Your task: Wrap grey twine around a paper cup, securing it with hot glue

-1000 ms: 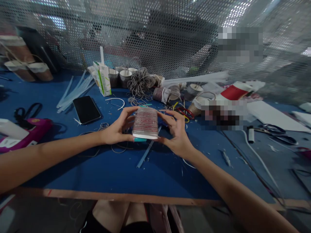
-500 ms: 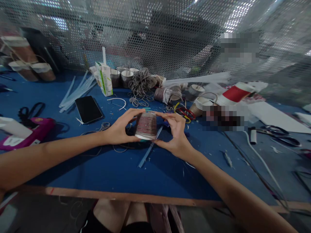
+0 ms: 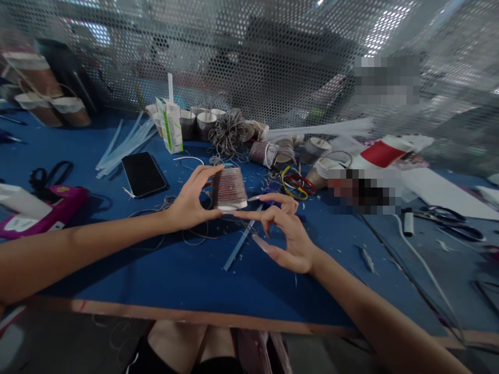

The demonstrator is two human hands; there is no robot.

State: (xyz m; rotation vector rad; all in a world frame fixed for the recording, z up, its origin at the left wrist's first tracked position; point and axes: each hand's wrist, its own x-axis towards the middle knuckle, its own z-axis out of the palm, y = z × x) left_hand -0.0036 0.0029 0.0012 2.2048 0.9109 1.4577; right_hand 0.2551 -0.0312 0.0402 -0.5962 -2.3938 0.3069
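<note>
Between the fingers and thumb of my left hand (image 3: 191,200) is a small paper cup wrapped in grey-brown and reddish cord (image 3: 230,188), its white rim at the lower edge. The fingers press on its upper end and the thumb supports it from below. My right hand (image 3: 286,226) is open, fingers spread, with one fingertip at the underside of the rim and another close to the rim's right side. Below the cup, a translucent glue stick (image 3: 237,244) lies on the blue table (image 3: 163,275). Loose cord (image 3: 198,236) trails beneath my left hand.
A phone (image 3: 143,174) and a purple glue gun (image 3: 58,205) lie to the left. Behind stand a drink carton (image 3: 170,124), a cord tangle (image 3: 230,132) and more wrapped cups (image 3: 206,123). Yellow-and-red-handled tools (image 3: 297,184) and black scissors (image 3: 454,215) lie right.
My right hand has let go of the cup's upper end and side and moved down, fingers spreading. The cup has tilted and shifted slightly up and left in my left hand.
</note>
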